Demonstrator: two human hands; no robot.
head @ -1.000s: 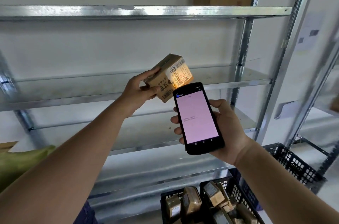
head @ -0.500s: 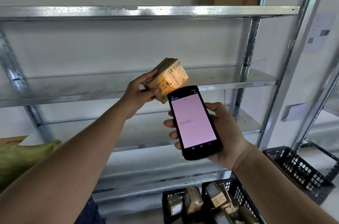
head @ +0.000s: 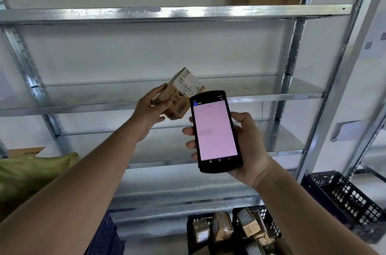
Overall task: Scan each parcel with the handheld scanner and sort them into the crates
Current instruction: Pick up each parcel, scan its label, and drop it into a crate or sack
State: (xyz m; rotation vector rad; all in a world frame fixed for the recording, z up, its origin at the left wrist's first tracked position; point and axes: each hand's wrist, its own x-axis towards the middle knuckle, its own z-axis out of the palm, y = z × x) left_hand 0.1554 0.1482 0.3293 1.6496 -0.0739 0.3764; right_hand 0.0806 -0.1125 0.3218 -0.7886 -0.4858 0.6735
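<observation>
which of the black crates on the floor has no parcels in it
The black crate standing apart at far right, by the shelf post; it looks empty, while the two at bottom centre hold parcels.

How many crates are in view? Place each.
4. Two hold parcels at bottom centre: left parcel crate, right parcel crate. A black crate lower right; a blue crate bottom left. More may be hidden.
</observation>
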